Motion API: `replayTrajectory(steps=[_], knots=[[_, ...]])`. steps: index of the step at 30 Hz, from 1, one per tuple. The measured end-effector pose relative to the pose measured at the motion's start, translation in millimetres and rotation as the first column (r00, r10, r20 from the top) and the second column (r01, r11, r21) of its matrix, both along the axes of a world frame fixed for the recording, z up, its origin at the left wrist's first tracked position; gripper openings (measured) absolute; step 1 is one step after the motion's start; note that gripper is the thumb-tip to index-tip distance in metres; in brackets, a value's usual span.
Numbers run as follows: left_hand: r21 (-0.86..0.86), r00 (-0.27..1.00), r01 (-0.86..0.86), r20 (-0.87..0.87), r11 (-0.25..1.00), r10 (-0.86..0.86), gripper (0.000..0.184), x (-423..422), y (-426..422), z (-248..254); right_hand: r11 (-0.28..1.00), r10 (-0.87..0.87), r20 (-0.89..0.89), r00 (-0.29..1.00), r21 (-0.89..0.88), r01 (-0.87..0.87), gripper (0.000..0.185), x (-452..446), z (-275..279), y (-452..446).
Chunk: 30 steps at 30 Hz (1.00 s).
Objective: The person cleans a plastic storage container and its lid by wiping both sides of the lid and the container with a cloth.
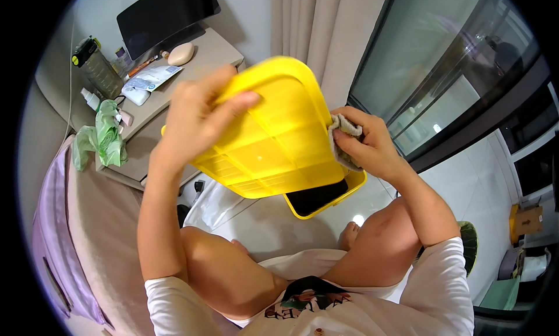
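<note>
A yellow plastic lid (273,132) with raised ribs is held up, tilted, above my lap. My left hand (201,118) grips its left edge, thumb lying on the face turned to me. At the right edge, my right hand (370,141) pinches a grey cloth (345,139) against the rim. Below the lid, on the floor, stands a yellow container (356,183) with a dark inside, partly hidden by the lid.
A desk (218,45) at the upper left carries a monitor, a bottle (99,68), packets and a green plastic bag (108,135). A white plastic bag (212,205) lies on the floor. Glass doors stand at the right, a cardboard box (529,219) beyond.
</note>
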State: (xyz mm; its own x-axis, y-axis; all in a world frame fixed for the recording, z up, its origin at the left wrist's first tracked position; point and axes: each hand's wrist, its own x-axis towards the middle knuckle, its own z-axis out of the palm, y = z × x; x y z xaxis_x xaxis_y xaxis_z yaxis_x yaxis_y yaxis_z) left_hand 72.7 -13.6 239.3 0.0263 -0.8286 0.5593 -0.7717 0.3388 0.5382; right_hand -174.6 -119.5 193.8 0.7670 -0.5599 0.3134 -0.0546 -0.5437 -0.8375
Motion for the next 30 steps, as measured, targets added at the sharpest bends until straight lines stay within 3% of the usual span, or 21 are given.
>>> replayTrajectory(steps=[1,4,14,17,19,23,25,26,28,30], knots=[[-0.01,0.982,0.031,0.188,0.999,-0.028,0.033,-8,-2,0,1.0,-0.002,-0.003,1.0,-0.001,0.002,0.02,1,2,2],[-0.044,0.939,0.092,0.336,0.995,-0.072,0.033,-26,-8,-7,0.996,-0.055,0.101,0.993,0.076,0.047,0.02,2,8,6],[0.006,0.895,0.117,0.432,0.993,-0.108,0.031,-37,-5,0,0.995,-0.064,0.13,0.989,0.078,0.054,0.02,1,26,8],[0.045,0.88,0.089,0.465,0.995,-0.1,0.032,-38,-4,1,0.998,-0.009,0.032,0.999,0.063,0.007,0.02,-2,30,5],[-0.068,0.858,0.081,0.513,0.994,-0.035,0.033,-39,-6,0,0.997,-0.053,0.064,0.997,0.065,0.049,0.018,-2,30,6],[-0.222,0.858,-0.041,0.491,0.974,0.148,0.036,-33,-11,-1,0.978,-0.196,0.221,0.955,0.11,0.175,0.018,3,23,4],[-0.412,0.814,-0.065,0.504,0.909,0.287,0.054,-19,-17,-3,0.963,-0.252,0.246,0.936,0.156,0.219,0.017,1,19,-1],[-0.412,0.812,-0.068,0.506,0.908,0.29,0.054,-15,-19,-6,0.943,-0.314,0.269,0.91,0.202,0.266,0.017,1,17,-4],[-0.454,0.865,-0.28,0.263,0.846,0.428,0.076,-7,-25,-16,0.929,-0.335,0.315,0.888,0.268,0.256,0.017,0,13,-8],[-0.386,0.899,-0.313,0.173,0.868,0.402,0.082,8,-32,-33,0.92,-0.372,0.419,0.829,0.285,0.268,0.018,-5,9,-13]])
